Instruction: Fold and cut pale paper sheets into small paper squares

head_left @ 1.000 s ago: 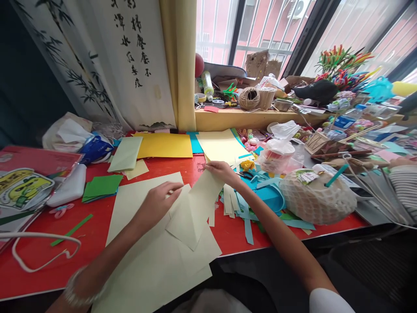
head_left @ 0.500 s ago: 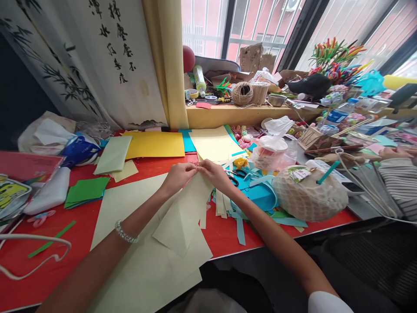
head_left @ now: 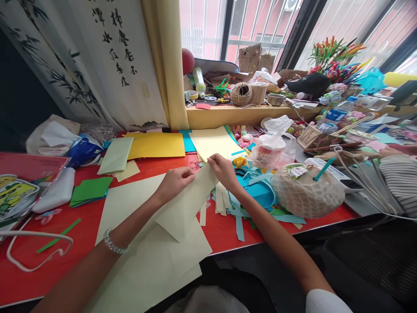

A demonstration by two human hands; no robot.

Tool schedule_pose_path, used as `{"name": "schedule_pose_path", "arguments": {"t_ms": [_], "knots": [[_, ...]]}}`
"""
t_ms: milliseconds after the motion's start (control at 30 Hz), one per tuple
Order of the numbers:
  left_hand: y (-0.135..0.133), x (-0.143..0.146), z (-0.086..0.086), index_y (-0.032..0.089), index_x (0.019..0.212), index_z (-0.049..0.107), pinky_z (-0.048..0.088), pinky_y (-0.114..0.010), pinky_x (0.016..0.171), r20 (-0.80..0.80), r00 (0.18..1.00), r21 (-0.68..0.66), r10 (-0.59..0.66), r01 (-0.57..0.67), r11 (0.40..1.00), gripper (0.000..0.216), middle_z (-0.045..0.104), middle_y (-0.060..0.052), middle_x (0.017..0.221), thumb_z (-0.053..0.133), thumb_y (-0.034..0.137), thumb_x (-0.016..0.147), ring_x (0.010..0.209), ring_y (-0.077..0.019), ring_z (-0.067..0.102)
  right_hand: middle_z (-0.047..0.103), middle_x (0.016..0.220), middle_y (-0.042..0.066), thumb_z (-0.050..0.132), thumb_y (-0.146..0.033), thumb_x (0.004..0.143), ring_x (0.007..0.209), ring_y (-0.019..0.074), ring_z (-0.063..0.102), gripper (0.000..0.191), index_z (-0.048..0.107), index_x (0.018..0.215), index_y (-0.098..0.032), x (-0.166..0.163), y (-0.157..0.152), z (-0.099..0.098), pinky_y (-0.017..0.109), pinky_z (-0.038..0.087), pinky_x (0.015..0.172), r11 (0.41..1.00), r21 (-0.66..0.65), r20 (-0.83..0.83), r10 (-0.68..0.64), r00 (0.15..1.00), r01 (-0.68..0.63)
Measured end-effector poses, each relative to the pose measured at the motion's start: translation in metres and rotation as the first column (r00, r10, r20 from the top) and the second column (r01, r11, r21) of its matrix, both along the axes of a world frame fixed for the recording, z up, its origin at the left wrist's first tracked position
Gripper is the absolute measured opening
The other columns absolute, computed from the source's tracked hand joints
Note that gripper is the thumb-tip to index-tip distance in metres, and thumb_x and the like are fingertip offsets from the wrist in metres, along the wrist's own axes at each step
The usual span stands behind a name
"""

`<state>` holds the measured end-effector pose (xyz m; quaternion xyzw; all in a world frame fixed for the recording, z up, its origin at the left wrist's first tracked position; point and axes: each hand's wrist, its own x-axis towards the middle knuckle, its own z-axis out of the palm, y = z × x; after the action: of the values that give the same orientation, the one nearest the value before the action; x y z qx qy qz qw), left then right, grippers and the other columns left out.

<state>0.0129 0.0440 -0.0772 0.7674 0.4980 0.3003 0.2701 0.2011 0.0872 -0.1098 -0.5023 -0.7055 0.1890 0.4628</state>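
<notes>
Both my hands hold a folded piece of pale yellow paper [head_left: 185, 204] over the red table [head_left: 81, 217]. My left hand [head_left: 176, 180] pinches its upper left edge. At the far tip of the piece my right hand [head_left: 221, 169] pinches it, fingers closed. The piece lies slanted across a large pale yellow sheet [head_left: 140, 243] that reaches the table's near edge. A beaded bracelet [head_left: 112, 244] circles my left wrist.
Paper strips [head_left: 224, 202], a blue tray [head_left: 260, 193] and a netted round fruit with a straw [head_left: 308, 191] lie right of my hands. Yellow sheets [head_left: 156, 145], green paper [head_left: 89, 189] and bags sit left and behind. Another person's striped sleeve [head_left: 402, 180] is at far right.
My left hand moved up from the middle of the folded piece to meet my right hand at the far tip, then drew slightly back along the edge. The right hand stayed at the tip.
</notes>
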Motion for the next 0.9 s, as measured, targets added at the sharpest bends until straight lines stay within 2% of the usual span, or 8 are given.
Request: {"name": "schedule_pose_path", "arguments": {"t_ms": [233, 467, 667, 800, 900], "knots": [[-0.022, -0.025, 0.001, 0.022, 0.076, 0.064, 0.043, -0.026, 0.066, -0.066, 0.998, -0.022, 0.022, -0.024, 0.999, 0.023, 0.069, 0.000, 0.084, 0.049, 0.037, 0.082, 0.079, -0.0174, 0.061, 0.063, 0.078, 0.004, 0.044, -0.037, 0.087, 0.072, 0.0179, 0.054, 0.022, 0.054, 0.076, -0.021, 0.008, 0.007, -0.003, 0.027, 0.037, 0.062, 0.999, 0.013, -0.032, -0.041, 0.999, 0.042], [-0.054, -0.062, -0.004, 0.023, 0.077, 0.064, 0.045, -0.025, 0.068, -0.146, 0.986, -0.037, 0.085, -0.091, 0.995, 0.026, 0.069, -0.001, 0.084, 0.048, 0.042, 0.083, 0.080, -0.0186, 0.061, 0.063, 0.076, 0.004, 0.044, -0.037, 0.086, 0.071, 0.0182, 0.054, 0.021, 0.054, 0.076, -0.021, 0.011, 0.010, -0.005, 0.027, 0.037, 0.062, 0.998, 0.013, -0.032, -0.054, 0.998, 0.054], [-0.085, -0.094, -0.017, 0.023, 0.080, 0.060, 0.045, -0.025, 0.066, -0.277, 0.950, 0.003, 0.144, -0.149, 0.989, 0.024, 0.065, -0.001, 0.082, 0.043, 0.039, 0.086, 0.078, -0.0177, 0.060, 0.063, 0.075, 0.003, 0.043, -0.036, 0.086, 0.070, 0.0183, 0.054, 0.021, 0.054, 0.075, -0.022, 0.001, 0.006, -0.008, 0.027, 0.036, 0.061, 1.000, 0.003, 0.009, -0.007, 1.000, 0.007], [-0.091, -0.112, -0.029, 0.023, 0.077, 0.057, 0.045, -0.027, 0.070, -0.378, 0.908, 0.078, 0.179, -0.161, 0.984, 0.018, 0.065, -0.002, 0.083, 0.044, 0.033, 0.084, 0.079, -0.0186, 0.060, 0.062, 0.074, 0.003, 0.043, -0.035, 0.086, 0.069, 0.0185, 0.053, 0.020, 0.053, 0.076, -0.021, -0.001, 0.006, -0.010, 0.028, 0.035, 0.061, 1.000, -0.007, 0.011, -0.009, 1.000, 0.009], [-0.086, -0.118, -0.032, 0.023, 0.078, 0.056, 0.045, -0.030, 0.073, -0.435, 0.867, 0.119, 0.244, -0.213, 0.970, 0.017, 0.065, -0.003, 0.087, 0.042, 0.032, 0.084, 0.084, -0.0207, 0.060, 0.063, 0.078, 0.004, 0.043, -0.036, 0.087, 0.072, 0.0186, 0.054, 0.021, 0.053, 0.077, -0.021, 0.006, 0.010, -0.011, 0.028, 0.036, 0.063, 1.000, -0.011, -0.025, -0.027, 0.999, 0.027]]}}
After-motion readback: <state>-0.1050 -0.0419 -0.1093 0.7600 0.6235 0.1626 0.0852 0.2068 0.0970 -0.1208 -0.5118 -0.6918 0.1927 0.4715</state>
